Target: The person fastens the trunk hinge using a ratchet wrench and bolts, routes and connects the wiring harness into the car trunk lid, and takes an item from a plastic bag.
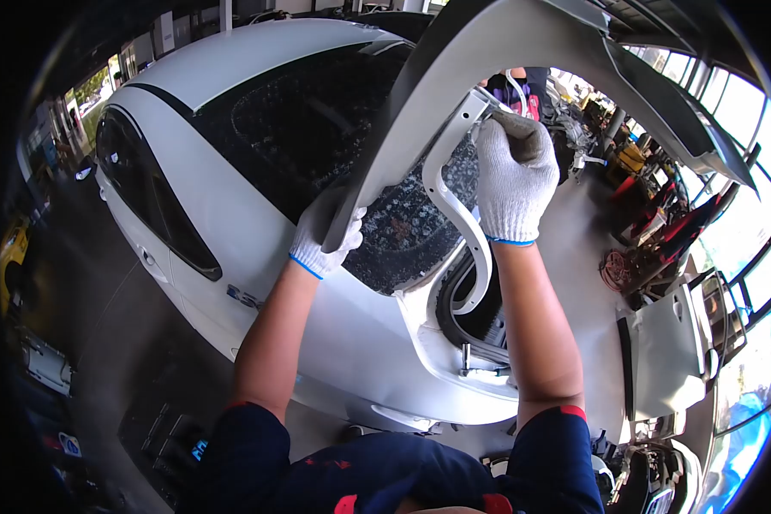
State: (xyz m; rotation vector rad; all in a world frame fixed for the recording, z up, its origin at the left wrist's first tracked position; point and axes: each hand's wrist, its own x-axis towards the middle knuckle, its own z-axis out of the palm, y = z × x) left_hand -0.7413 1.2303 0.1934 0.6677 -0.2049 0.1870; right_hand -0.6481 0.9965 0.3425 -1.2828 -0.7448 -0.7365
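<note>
My left hand (327, 236), in a white glove with a blue cuff edge, is closed around the lower end of a large grey curved panel (437, 77). The panel arches up and over to the right. My right hand (516, 176), also gloved, is raised with its fingers closed at the upper end of a curved white metal arm (441, 184), beneath the panel. What its fingertips grip is hidden. The arm curves down into the open rear of a white car (343, 325). A small metal tool (466, 358) stands by the opening's edge.
A car door (666, 351) stands at the right by the windows. Parts and red items (677, 231) line the right wall. Behind the panel, a person (531, 86) is partly visible. Something yellow (13, 257) is at the far left.
</note>
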